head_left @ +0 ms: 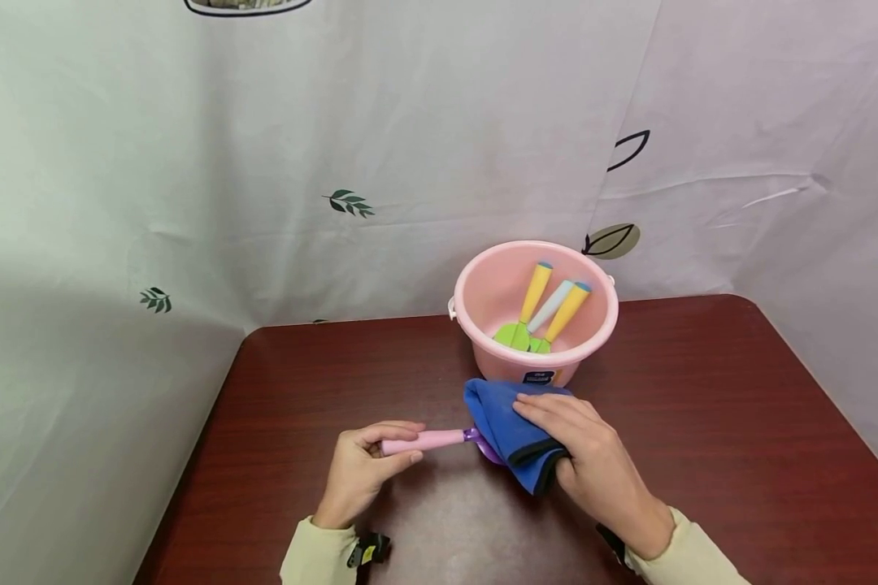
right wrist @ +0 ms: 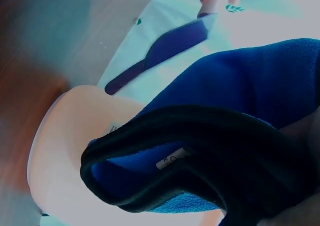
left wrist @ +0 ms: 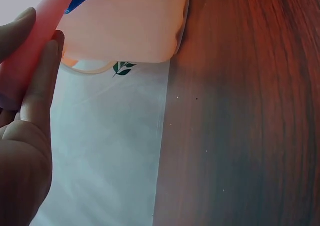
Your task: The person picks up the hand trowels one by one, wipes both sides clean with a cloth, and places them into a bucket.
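My left hand point(head_left: 358, 471) grips the pink handle of a toy shovel point(head_left: 432, 440) between thumb and fingers. Its purple head points right and is partly hidden behind a folded blue cloth point(head_left: 508, 418) with black edging. My right hand point(head_left: 600, 459) holds that cloth, fingers laid over the top and thumb near the lower edge. In the right wrist view the purple head point(right wrist: 177, 42) shows beside the cloth point(right wrist: 240, 81), whose folds hang loosely with a small white label inside. The left wrist view shows the thumb and fingers around the handle point(left wrist: 42, 31).
A pink bucket point(head_left: 497, 361) stands just beyond the cloth, near the table's back edge. Inside it lie two yellow-handled green tools point(head_left: 513, 334) and a pale blue handle point(head_left: 552, 305). The dark red wooden table point(head_left: 322, 374) meets printed white sheeting point(head_left: 410, 146) behind and at the sides.
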The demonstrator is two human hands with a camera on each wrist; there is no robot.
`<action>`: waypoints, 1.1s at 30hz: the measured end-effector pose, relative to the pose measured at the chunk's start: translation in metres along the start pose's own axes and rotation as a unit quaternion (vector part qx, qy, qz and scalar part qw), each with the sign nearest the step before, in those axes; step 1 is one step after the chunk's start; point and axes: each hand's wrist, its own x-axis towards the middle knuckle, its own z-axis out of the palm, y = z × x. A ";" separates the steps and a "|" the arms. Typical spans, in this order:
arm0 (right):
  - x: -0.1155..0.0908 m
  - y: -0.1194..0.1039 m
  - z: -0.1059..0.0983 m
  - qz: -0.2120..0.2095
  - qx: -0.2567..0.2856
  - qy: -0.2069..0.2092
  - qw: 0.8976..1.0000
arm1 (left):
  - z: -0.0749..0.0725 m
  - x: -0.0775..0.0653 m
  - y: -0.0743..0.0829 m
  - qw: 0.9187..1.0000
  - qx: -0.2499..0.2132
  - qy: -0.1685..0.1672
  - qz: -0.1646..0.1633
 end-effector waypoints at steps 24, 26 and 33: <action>-0.005 0.001 0.006 -0.037 -0.013 -0.034 0.999 | 0.002 -0.001 -0.003 0.999 -0.024 0.011 0.035; -0.005 0.002 0.007 -0.042 -0.009 -0.037 0.998 | 0.002 -0.001 -0.003 0.999 -0.027 0.014 0.037; -0.004 0.003 0.010 -0.073 -0.005 -0.053 0.996 | 0.002 -0.002 -0.002 0.999 -0.022 0.021 0.025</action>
